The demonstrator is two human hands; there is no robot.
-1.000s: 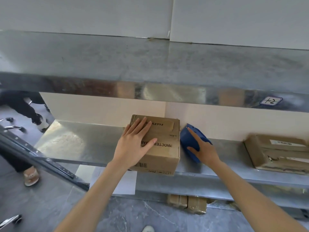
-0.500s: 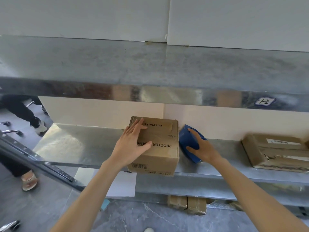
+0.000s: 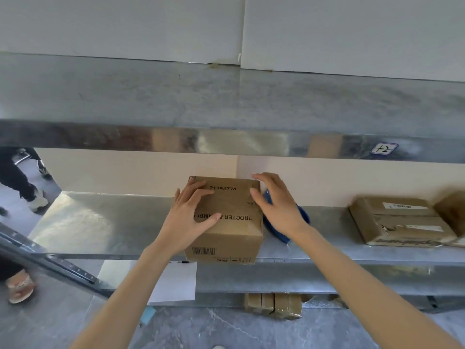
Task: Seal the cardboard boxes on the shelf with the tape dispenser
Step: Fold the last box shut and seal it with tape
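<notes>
Two hands at work: the left hand [image 3: 191, 217] lies flat, fingers spread, on top of the cardboard box [image 3: 234, 230]. The right hand [image 3: 276, 207] is open and relaxed at the box's right edge, perhaps touching it. The blue tape dispenser [image 3: 275, 233] lies beneath its palm on the shelf [image 3: 113, 222].

Left hand [image 3: 187, 217] and right hand [image 3: 279, 207] were bare. Left forearm [image 3: 130, 293] and right forearm [image 3: 364, 280] uncovered down to bottom edge of view. Arms slender, smooth. Fingers long, slim. Nails looked short; detail too small to tell.
</notes>
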